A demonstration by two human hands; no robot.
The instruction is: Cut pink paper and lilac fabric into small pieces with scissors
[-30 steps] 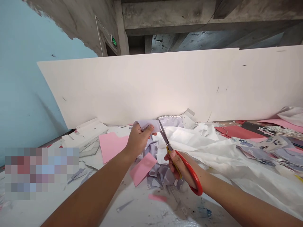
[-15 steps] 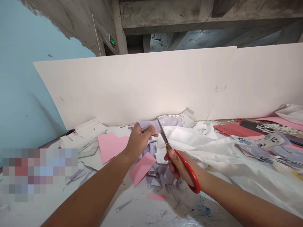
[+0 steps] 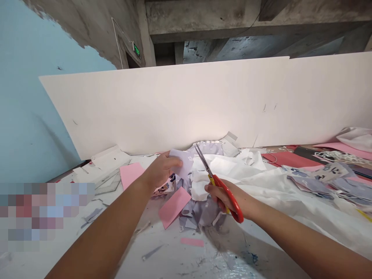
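A lilac printed piece (image 3: 181, 162) is gripped by the left hand (image 3: 161, 170), closed on its left edge and held just above the tabletop (image 3: 162, 252). Red-handled scissors (image 3: 229, 199) are gripped by the closed right hand (image 3: 222, 195), blades pointing far and left, tips just beside the lilac piece. Crumpled white sheeting (image 3: 223, 170) is piled right of the blades. A pink card (image 3: 174, 207) lies on lilac scraps (image 3: 200, 215) near the left hand, a pink sheet (image 3: 130, 174) further left. A white board (image 3: 174, 104) stands along the far side.
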